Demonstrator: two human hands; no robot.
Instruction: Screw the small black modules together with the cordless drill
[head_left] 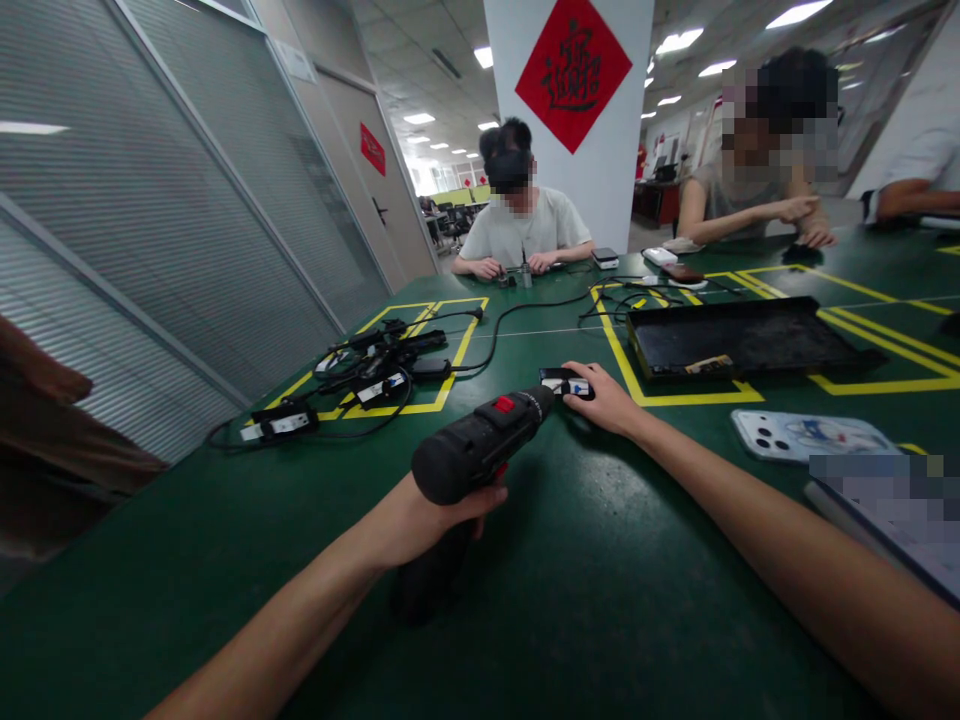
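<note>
My left hand (457, 505) is wrapped round the handle of a black cordless drill (480, 447) with a red switch on top. The drill points forward and right, its chuck close to a small black block with a white label (564, 386). Fingers of my right hand (604, 398) grip that block from its right side against the green table. It looks like a power adapter, though its kind is not certain. Whether the drill's bit touches the block I cannot tell.
Left of the drill lies a pile of black power adapters and cables (375, 365). A black tray (742, 340) stands to the right, with a phone (814, 435) nearer me. Across the green table (600, 600) sit a person in a white shirt (525, 228) and other people.
</note>
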